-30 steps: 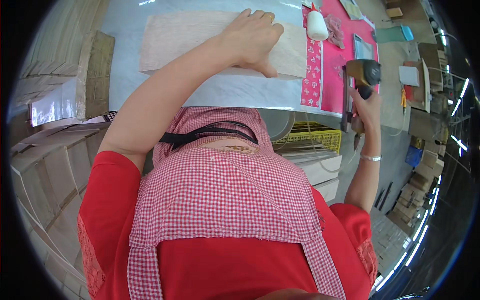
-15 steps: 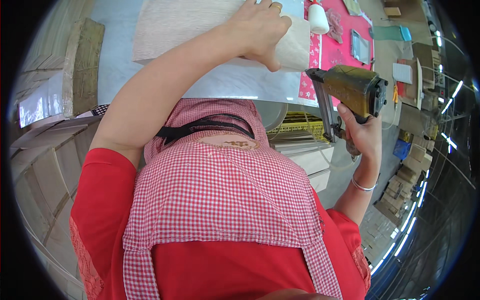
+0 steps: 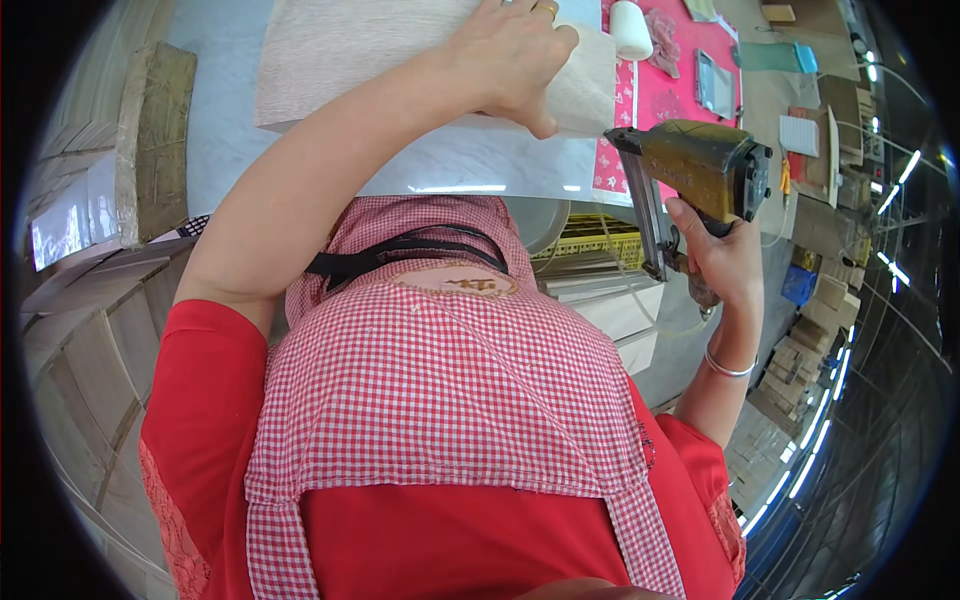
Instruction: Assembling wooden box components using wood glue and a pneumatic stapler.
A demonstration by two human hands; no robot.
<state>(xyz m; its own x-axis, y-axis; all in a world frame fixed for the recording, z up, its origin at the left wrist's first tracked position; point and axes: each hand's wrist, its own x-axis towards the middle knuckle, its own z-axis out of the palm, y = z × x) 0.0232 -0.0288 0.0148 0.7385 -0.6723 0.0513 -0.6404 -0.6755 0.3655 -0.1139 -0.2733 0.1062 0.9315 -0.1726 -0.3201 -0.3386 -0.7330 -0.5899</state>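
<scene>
Steadying the wooden piece (image 3: pixel 340 55) on the grey table (image 3: pixel 470 165) with the left hand (image 3: pixel 500 65), with thumb spread from fingers at the near edge; with fingertips out of frame, cannot tell whether pinching or merely pressing. Gripping the nail gun (image 3: pixel 690 165) in the right hand (image 3: pixel 728 258), with fingers wrapped round its handle, and holding its nose at the wood's near right corner; cannot tell whether touching. Could split the grain by firing too close to that end. Could also send a stray nail toward the left thumb, given its nearness. Might shift the wood under recoil if pressing too lightly, or shoot crooked by tilting the gun.
</scene>
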